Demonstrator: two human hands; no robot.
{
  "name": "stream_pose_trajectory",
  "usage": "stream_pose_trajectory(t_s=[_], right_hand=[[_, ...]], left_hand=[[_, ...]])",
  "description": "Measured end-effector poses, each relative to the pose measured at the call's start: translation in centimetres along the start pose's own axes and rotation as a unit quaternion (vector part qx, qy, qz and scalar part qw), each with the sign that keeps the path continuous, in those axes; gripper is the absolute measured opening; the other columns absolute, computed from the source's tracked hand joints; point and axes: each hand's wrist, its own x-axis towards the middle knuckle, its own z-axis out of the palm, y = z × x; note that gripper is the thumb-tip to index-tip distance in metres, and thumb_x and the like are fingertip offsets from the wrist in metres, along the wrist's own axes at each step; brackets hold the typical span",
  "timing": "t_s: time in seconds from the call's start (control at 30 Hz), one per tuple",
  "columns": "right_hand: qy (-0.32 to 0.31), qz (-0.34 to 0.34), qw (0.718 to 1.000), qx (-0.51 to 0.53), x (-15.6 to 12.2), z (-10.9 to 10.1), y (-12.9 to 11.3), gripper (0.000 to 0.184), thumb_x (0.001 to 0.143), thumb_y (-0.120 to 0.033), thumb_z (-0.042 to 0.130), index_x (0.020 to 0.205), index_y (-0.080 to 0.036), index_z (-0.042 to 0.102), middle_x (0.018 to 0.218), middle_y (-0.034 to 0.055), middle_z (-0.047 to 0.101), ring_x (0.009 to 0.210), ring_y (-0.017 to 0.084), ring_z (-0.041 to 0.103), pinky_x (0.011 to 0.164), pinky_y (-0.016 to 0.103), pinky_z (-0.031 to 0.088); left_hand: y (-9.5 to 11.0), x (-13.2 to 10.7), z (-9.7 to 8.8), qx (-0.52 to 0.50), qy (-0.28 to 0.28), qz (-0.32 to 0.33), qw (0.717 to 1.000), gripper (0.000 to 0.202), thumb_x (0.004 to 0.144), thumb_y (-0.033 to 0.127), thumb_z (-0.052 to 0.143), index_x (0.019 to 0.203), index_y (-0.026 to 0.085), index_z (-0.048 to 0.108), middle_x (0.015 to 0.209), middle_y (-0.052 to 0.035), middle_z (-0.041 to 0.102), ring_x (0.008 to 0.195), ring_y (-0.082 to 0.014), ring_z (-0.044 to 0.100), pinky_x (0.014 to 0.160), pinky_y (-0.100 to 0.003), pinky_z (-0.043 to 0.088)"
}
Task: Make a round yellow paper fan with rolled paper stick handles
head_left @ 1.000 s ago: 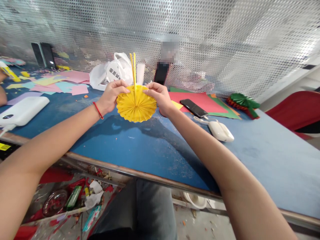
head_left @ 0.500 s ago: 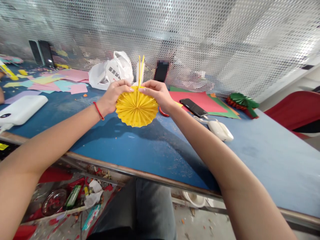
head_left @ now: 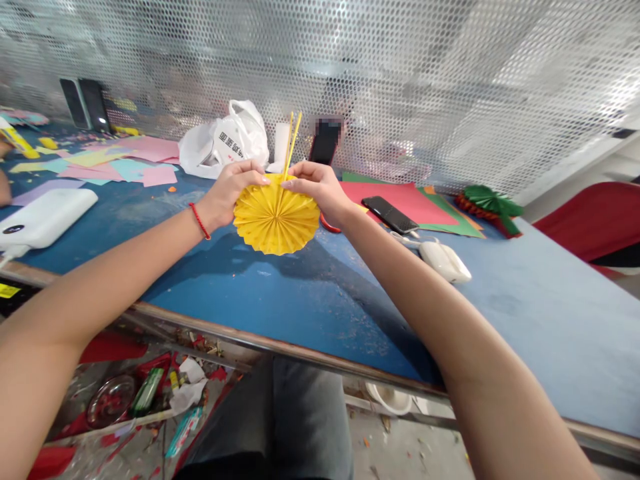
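Above the blue table (head_left: 280, 300) I hold a round yellow pleated paper fan (head_left: 277, 217), spread into a full disc. My left hand (head_left: 231, 192) pinches its upper left edge and my right hand (head_left: 317, 189) pinches its upper right edge. The thumbs and fingertips of both hands meet at the top of the disc. Two thin yellow sticks (head_left: 291, 141) rise from that point, tilted slightly to the right. A red cord circles my left wrist.
A white plastic bag (head_left: 224, 142) and a standing phone (head_left: 324, 141) lie behind the fan. Red and green paper sheets (head_left: 400, 200) carry a black phone (head_left: 391, 215); a white device (head_left: 445, 261) and green-red fans (head_left: 487, 203) sit right. Coloured paper (head_left: 115, 163) and a white power bank (head_left: 45, 217) lie left.
The sticks have tipped from upright to leaning right. The fan and both hands have shifted slightly right, and the pleats have closed into a fuller disc.
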Motion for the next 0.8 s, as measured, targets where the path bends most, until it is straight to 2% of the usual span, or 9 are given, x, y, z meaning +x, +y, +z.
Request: stream_pose_trajectory(t_s=[0.23,0.4,0.63,0.8], right_hand=[[-0.005,-0.001,1.0,0.008,-0.05,0.07,0.0,0.031,0.069,-0.038,0.088,0.082,-0.021,0.067,0.082,-0.0029,0.066,0.08,0.013,0.061,0.075,0.027,0.05],[-0.002,0.003,1.0,0.012,0.02,0.02,0.25,0.029,0.069,-0.037,0.087,0.083,-0.021,0.067,0.082,-0.0029,0.066,0.08,0.014,0.061,0.076,0.028,0.05],[0.006,0.009,1.0,0.026,0.01,0.16,0.56,0.028,0.067,-0.035,0.086,0.081,-0.021,0.066,0.081,-0.0037,0.065,0.081,0.013,0.061,0.078,0.028,0.05],[0.01,0.011,0.999,0.028,-0.04,0.27,0.57,0.028,0.066,-0.035,0.086,0.081,-0.021,0.067,0.08,-0.0036,0.065,0.08,0.013,0.06,0.075,0.027,0.048]], left_hand=[[0.03,0.03,-0.12,-0.002,-0.004,-0.012,1.0,0.026,0.061,0.03,0.079,0.072,0.022,0.057,0.068,0.0012,0.055,0.068,-0.0189,0.061,0.063,-0.03,0.053],[-0.08,0.01,-0.16,-0.001,-0.007,-0.007,1.0,0.025,0.066,0.029,0.077,0.073,0.022,0.055,0.068,0.0021,0.052,0.066,-0.0177,0.062,0.062,-0.028,0.053],[0.11,-0.09,-0.08,-0.012,-0.015,-0.018,1.0,0.03,0.06,0.029,0.078,0.07,0.022,0.051,0.065,0.0024,0.05,0.063,-0.0169,0.057,0.061,-0.029,0.05],[0.01,-0.05,-0.33,0.001,-0.02,-0.021,1.0,0.034,0.063,0.032,0.081,0.073,0.023,0.049,0.065,0.003,0.048,0.068,-0.0186,0.06,0.065,-0.032,0.052]])
